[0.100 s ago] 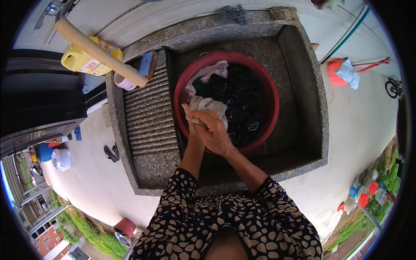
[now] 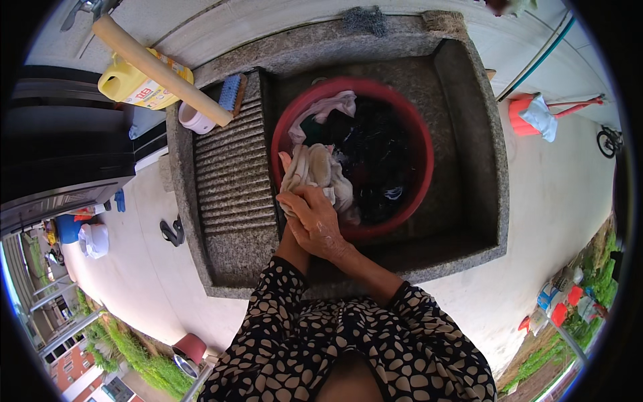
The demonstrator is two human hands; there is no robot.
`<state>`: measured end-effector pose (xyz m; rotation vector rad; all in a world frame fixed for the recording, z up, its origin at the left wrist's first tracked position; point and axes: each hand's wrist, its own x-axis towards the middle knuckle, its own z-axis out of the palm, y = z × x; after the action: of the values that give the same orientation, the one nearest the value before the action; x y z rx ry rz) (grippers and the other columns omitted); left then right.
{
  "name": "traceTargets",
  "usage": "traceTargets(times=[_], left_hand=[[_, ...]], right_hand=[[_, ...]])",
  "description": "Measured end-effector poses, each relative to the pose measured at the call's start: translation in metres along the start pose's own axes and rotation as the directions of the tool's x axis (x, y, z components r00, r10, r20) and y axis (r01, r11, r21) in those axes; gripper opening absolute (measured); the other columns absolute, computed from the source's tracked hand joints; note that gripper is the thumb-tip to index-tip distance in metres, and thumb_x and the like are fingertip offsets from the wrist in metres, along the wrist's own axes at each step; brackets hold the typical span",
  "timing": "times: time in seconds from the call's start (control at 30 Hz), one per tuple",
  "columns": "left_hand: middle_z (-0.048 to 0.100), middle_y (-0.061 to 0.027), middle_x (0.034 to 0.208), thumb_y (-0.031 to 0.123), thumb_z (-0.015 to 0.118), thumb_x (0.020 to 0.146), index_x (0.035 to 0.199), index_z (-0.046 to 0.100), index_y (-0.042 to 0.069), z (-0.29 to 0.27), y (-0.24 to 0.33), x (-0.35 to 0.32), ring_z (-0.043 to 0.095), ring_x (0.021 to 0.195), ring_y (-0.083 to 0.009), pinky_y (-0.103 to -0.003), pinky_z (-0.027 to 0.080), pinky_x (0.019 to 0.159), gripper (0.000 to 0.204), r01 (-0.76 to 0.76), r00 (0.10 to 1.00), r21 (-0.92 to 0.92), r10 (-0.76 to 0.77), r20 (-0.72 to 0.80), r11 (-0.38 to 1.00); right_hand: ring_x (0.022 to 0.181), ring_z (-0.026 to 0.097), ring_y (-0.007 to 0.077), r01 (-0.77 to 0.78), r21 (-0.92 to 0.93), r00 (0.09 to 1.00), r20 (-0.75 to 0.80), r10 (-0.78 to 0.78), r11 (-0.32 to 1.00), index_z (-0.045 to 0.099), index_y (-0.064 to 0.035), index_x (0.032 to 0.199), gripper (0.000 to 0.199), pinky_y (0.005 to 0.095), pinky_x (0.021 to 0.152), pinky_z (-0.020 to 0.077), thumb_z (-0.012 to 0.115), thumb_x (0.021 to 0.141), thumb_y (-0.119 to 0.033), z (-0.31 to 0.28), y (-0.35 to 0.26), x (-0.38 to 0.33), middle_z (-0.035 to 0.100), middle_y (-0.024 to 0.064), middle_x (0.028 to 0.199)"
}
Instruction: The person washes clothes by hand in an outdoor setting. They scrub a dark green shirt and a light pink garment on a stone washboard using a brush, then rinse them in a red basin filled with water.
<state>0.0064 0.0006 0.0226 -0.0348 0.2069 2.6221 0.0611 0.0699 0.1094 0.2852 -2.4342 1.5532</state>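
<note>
A wet, pale cloth (image 2: 316,171) is bunched between my two hands, over the near left rim of a red basin (image 2: 429,157). My right hand (image 2: 313,221) lies over its near end, fingers curled and pressing on it. Beneath the cloth is my left hand (image 2: 286,161), with only fingertips showing at its left side; the rest is covered by the cloth and my right hand. Dark clothes (image 2: 378,151) soak in the basin's water, and a pale pink cloth (image 2: 335,107) lies along its far left side.
The basin stands in a stone sink (image 2: 472,141) with a ridged washboard (image 2: 231,171) on the left. A scrub brush (image 2: 232,92), white cup (image 2: 194,119), wooden stick (image 2: 161,70) and yellow jug (image 2: 134,84) are at its far left corner. Black sandals (image 2: 173,232) lie on the floor.
My right hand has slid toward me along the cloth. More of the cloth now shows, spread out beyond my fingers.
</note>
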Motion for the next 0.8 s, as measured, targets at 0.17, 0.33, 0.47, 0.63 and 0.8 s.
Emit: traceTargets(times=[0.17,0.33,0.47,0.63,0.8], left_hand=[[0.052,-0.0033,0.12,0.038,0.04,0.099,0.135,0.039,0.012,0.008,0.008,-0.014,0.055,0.106,-0.0165,-0.031,0.047,0.09,0.045,-0.094,0.994,0.195,0.081,0.077,0.976],[0.053,-0.0018,0.118,0.041,0.038,0.098,0.133,0.042,0.015,0.037,-0.014,-0.003,0.054,0.108,-0.0183,-0.034,0.047,0.089,0.043,0.103,0.919,0.266,0.011,-0.394,0.958],[0.054,-0.0032,0.114,0.043,0.039,0.098,0.131,0.044,0.016,0.001,0.0,-0.022,0.055,0.105,-0.0182,-0.035,0.049,0.085,0.043,-0.061,0.997,0.031,0.063,-0.053,0.998],[0.055,-0.0033,0.113,0.044,0.046,0.095,0.129,0.047,0.015,-0.083,-0.007,-0.03,0.055,0.106,-0.0198,-0.034,0.048,0.086,0.045,-0.143,0.957,0.579,0.262,-0.127,0.803],[0.056,-0.0035,0.113,0.042,0.048,0.095,0.13,0.047,0.012,0.0,-0.012,-0.01,0.056,0.105,-0.0189,-0.033,0.049,0.084,0.046,0.211,0.817,0.443,0.091,-0.569,0.871]], right_hand=[[0.072,0.058,0.0243,0.092,-0.33,0.992,-0.047,-0.113,0.94,0.063,-0.0098,0.096,0.026,0.0357,0.056,0.0484,0.07,0.077,-0.026,0.006,0.008,0.044,0.056,0.0081,0.083],[0.069,0.062,0.0346,-0.384,-0.032,0.923,-0.016,0.384,0.923,0.059,-0.0055,0.086,0.027,0.047,0.059,0.0484,0.069,0.077,-0.029,-0.013,0.069,0.091,0.062,0.0139,0.078],[0.068,0.062,0.0303,0.025,-0.136,0.986,-0.158,-0.047,0.99,0.063,-0.0066,0.082,0.022,0.0397,0.058,0.0498,0.072,0.07,-0.022,0.013,0.02,0.047,0.062,0.0104,0.075],[0.062,0.058,0.0239,0.159,-0.253,0.979,-0.086,-0.186,0.954,0.057,-0.0096,0.075,0.019,0.0379,0.052,0.0478,0.072,0.072,-0.02,0.023,-0.008,0.016,0.055,0.006,0.067],[0.061,0.061,0.0301,-0.067,-0.211,0.952,-0.306,-0.001,0.975,0.053,-0.0053,0.073,0.024,0.0388,0.051,0.0492,0.066,0.081,-0.023,-0.009,0.048,0.058,0.059,0.0113,0.068]])
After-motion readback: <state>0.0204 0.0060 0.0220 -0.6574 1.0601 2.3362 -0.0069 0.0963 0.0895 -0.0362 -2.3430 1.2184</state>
